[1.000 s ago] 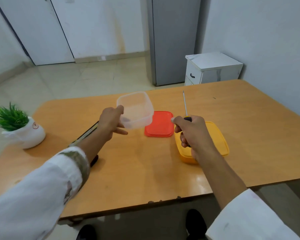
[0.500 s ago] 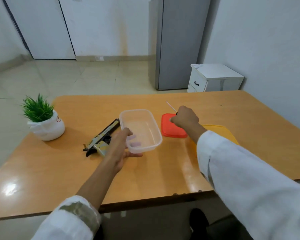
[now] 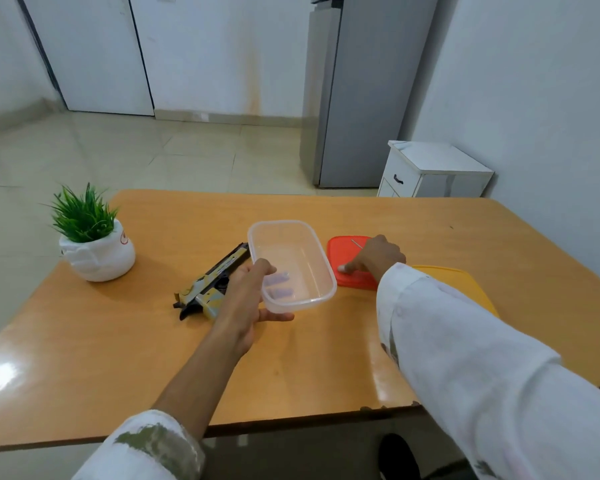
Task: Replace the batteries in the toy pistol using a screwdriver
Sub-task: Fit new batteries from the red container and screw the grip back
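- The left hand grips the near-left corner of the clear tub, thumb over the rim and fingers tucked underneath. The tub is held tilted just above the table.
- The toy pistol lies flat on the table just left of the tub. Its grip end is partly behind the left hand.
- The right hand sits over the red lid with its fingers curled, looks like around the screwdriver.
- My read is this is still setup. I'd park the tub somewhere off the pistol so the left hand is free to pin the toy down. Then find the battery door screw and keep the tip square in it so it doesn't slip and chew the head.
- Hard to make out:
  - Only a thin bit of metal shaft pokes out past the right knuckles; the handle is totally hidden.
  - The purplish smudges in the tub's near corner could be fingertips through the plastic or batteries, can't tell.
  - No battery door or screw is visible on the pistol.
  - The yellow lid on the right is mostly covered by the sleeve.
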